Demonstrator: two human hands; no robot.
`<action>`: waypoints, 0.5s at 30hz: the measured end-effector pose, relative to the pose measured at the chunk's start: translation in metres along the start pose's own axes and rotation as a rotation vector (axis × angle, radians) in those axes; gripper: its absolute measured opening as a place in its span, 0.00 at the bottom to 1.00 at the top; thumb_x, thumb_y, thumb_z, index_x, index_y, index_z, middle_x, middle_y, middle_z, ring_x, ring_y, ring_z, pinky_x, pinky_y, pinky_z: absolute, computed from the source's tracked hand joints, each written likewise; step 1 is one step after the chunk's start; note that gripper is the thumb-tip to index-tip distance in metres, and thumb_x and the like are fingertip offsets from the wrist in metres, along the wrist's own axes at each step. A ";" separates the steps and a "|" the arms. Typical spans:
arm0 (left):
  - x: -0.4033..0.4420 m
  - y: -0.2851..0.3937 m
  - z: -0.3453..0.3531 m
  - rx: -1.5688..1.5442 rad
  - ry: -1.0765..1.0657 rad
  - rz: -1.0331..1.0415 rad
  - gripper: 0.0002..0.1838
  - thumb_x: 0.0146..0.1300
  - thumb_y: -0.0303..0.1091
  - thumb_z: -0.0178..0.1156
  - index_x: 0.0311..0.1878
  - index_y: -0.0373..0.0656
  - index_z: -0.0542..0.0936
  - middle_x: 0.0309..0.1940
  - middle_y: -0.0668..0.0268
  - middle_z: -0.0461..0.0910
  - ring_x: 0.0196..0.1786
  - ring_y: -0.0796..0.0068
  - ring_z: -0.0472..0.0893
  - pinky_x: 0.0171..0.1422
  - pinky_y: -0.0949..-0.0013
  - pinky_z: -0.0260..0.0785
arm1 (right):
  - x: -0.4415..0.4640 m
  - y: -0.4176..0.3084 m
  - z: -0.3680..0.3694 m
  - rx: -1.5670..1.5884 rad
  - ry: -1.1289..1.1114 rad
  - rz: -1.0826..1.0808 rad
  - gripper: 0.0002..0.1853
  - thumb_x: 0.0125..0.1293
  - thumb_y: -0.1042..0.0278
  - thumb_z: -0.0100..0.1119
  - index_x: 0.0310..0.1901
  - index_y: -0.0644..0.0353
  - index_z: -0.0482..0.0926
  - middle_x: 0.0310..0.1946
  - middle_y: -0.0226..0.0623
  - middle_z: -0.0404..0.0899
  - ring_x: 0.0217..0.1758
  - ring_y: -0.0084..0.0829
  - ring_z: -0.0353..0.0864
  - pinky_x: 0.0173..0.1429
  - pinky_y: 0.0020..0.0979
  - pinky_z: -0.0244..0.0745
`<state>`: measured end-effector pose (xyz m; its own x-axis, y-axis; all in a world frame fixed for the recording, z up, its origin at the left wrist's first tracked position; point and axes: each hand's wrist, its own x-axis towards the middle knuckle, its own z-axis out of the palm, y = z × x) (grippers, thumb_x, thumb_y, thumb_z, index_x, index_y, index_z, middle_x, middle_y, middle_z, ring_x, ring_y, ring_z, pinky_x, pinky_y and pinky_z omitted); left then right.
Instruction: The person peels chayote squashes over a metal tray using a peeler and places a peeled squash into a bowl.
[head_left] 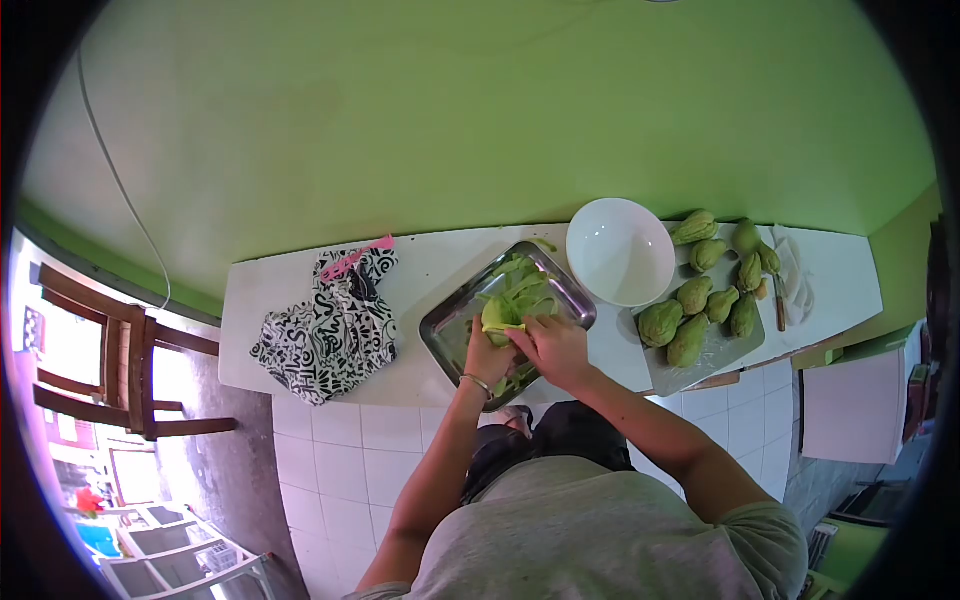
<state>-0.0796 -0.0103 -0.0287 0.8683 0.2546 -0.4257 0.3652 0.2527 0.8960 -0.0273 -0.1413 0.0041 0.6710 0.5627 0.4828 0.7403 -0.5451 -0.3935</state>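
Over a metal tray [437,326] my left hand [487,352] is wrapped round a pale green vegetable [496,312], its upper part showing. My right hand [556,347] is closed against the near right side of the same vegetable, where a thin yellowish edge shows; what its fingers hold is too small to make out. Green peelings [528,283] lie in the tray beneath and beyond both hands. A bracelet circles the left wrist.
A white bowl [620,251] stands right of the tray. Several green pear-shaped vegetables [686,342] rest on a board [737,350] farther right, beside a knife [780,304] and white cloth [793,275]. Patterned fabric [335,338] and a pink item [345,263] lie left.
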 end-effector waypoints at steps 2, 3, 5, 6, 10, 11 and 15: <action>-0.003 -0.002 0.003 -0.054 -0.005 -0.002 0.31 0.47 0.20 0.62 0.54 0.41 0.59 0.27 0.60 0.75 0.12 0.76 0.70 0.11 0.73 0.59 | 0.002 0.010 0.008 -0.016 0.027 -0.051 0.19 0.62 0.49 0.56 0.24 0.56 0.78 0.17 0.35 0.75 0.20 0.38 0.77 0.21 0.36 0.72; -0.004 -0.003 0.002 -0.011 -0.004 -0.027 0.32 0.47 0.20 0.62 0.55 0.43 0.59 0.27 0.61 0.74 0.14 0.76 0.71 0.12 0.73 0.60 | 0.003 0.015 0.014 -0.052 0.025 -0.063 0.19 0.62 0.48 0.55 0.24 0.56 0.77 0.17 0.35 0.75 0.19 0.38 0.77 0.20 0.37 0.71; -0.005 -0.004 0.000 0.073 -0.001 -0.078 0.34 0.47 0.19 0.60 0.58 0.45 0.58 0.28 0.62 0.73 0.17 0.77 0.73 0.14 0.72 0.63 | 0.013 0.027 0.025 -0.125 0.019 -0.089 0.21 0.62 0.46 0.54 0.23 0.56 0.76 0.15 0.36 0.74 0.18 0.39 0.76 0.19 0.37 0.70; -0.003 -0.015 0.003 0.227 0.041 0.210 0.34 0.47 0.20 0.61 0.57 0.44 0.58 0.28 0.61 0.73 0.18 0.75 0.73 0.15 0.72 0.64 | 0.024 0.036 0.026 -0.155 -0.033 -0.003 0.22 0.63 0.45 0.54 0.22 0.56 0.76 0.15 0.36 0.74 0.17 0.39 0.76 0.19 0.38 0.70; -0.002 -0.030 0.010 0.376 0.093 0.338 0.36 0.44 0.26 0.67 0.56 0.38 0.57 0.41 0.52 0.75 0.41 0.59 0.76 0.42 0.64 0.68 | 0.043 0.052 0.023 -0.172 -0.113 0.187 0.24 0.64 0.43 0.51 0.22 0.56 0.75 0.12 0.36 0.74 0.15 0.39 0.76 0.18 0.38 0.70; 0.000 -0.025 0.007 0.361 0.084 0.218 0.37 0.44 0.28 0.67 0.56 0.37 0.57 0.44 0.50 0.75 0.46 0.56 0.77 0.48 0.63 0.69 | 0.043 0.051 0.020 -0.155 -0.099 0.202 0.25 0.64 0.42 0.50 0.22 0.56 0.75 0.12 0.36 0.73 0.14 0.39 0.76 0.18 0.38 0.70; 0.013 -0.022 -0.014 0.441 0.109 0.050 0.38 0.43 0.29 0.68 0.56 0.36 0.56 0.45 0.45 0.76 0.49 0.48 0.78 0.51 0.59 0.71 | 0.013 0.017 0.004 -0.082 -0.132 0.099 0.23 0.64 0.43 0.52 0.21 0.55 0.75 0.14 0.37 0.75 0.16 0.39 0.77 0.19 0.38 0.70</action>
<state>-0.0809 0.0007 -0.0561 0.8566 0.3589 -0.3707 0.4526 -0.1777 0.8738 -0.0057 -0.1411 0.0004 0.7441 0.5777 0.3354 0.6680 -0.6479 -0.3660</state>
